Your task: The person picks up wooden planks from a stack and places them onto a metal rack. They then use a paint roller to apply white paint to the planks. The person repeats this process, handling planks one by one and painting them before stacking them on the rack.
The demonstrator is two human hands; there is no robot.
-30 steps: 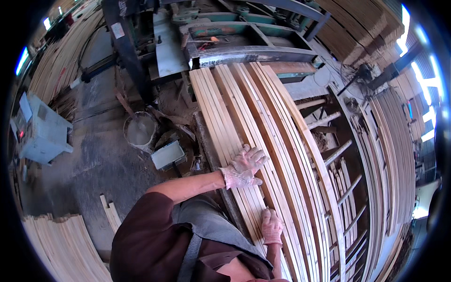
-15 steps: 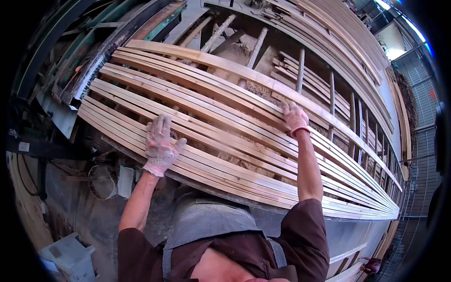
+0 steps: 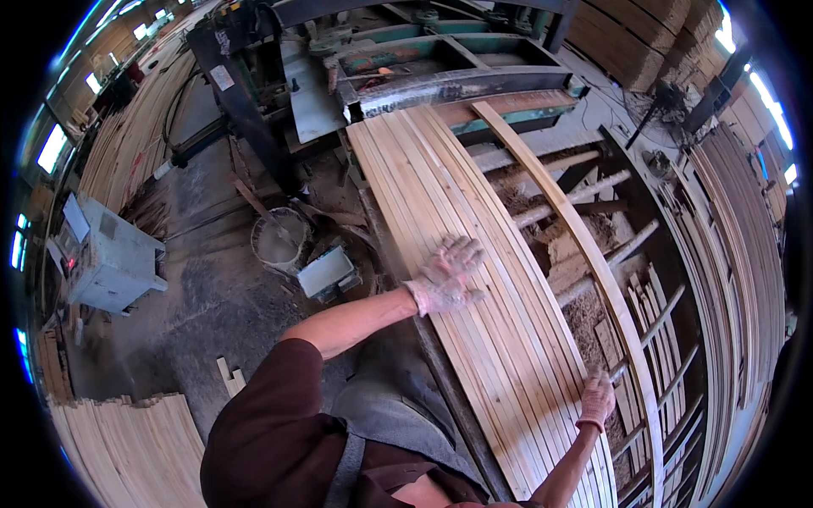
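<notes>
Long pale wooden strips (image 3: pixel 457 195) lie side by side, pressed together into one wide band on a rack. My left hand (image 3: pixel 450 269), in a dusty whitish-pink glove, lies flat on the band with its fingers spread. At the band's right edge, my right hand (image 3: pixel 598 400) in a pink glove has its fingers curled over the outermost strip; the fingertips are partly hidden. A single separate strip (image 3: pixel 584 233) runs along the rack, a gap away to the right of the band.
A green and grey machine frame (image 3: pixel 457 80) stands at the band's far end. Round crossbars (image 3: pixel 622 254) span the rack over sawdust. More stacked boards (image 3: pixel 732 279) lie right. A bucket (image 3: pixel 279 241), a white bin (image 3: pixel 326 273) and a grey cabinet (image 3: pixel 110 258) stand left.
The strips, spread with gaps before, are now together in one band. The view has turned left. My left hand still lies flat; my right hand stays at the band's far side.
</notes>
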